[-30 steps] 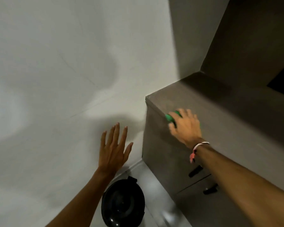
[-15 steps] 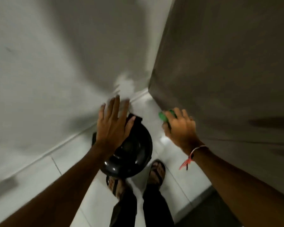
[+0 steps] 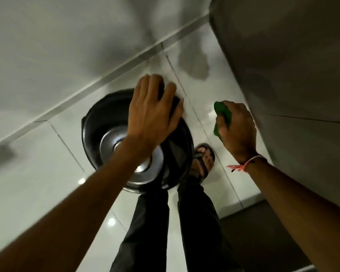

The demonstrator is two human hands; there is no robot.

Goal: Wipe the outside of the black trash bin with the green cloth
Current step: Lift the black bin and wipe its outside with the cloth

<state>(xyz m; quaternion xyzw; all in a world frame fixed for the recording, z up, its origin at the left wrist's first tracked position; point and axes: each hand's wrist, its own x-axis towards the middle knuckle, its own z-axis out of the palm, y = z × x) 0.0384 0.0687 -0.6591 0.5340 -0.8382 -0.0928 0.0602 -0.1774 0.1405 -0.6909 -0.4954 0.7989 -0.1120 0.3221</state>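
Note:
The round black trash bin (image 3: 95,122) stands on the floor below me, seen from above, with a shiny silver disc at its centre. My left hand (image 3: 151,110) lies over its far right rim, fingers curled down over the black edge. To the right of the bin, my right hand (image 3: 239,130) hovers apart from it, closed around the bunched green cloth (image 3: 223,112). A pink string band circles that wrist.
A grey cabinet side (image 3: 292,75) rises close on the right. A pale wall (image 3: 47,46) meets the glossy white floor tiles (image 3: 37,163) behind the bin. My dark-trousered legs and a sandalled foot (image 3: 203,160) stand right against the bin's near edge.
The view has tilted down from the cabinet top to the floor. My left hand dropped onto the bin's rim, and my right hand came down beside the bin with the cloth.

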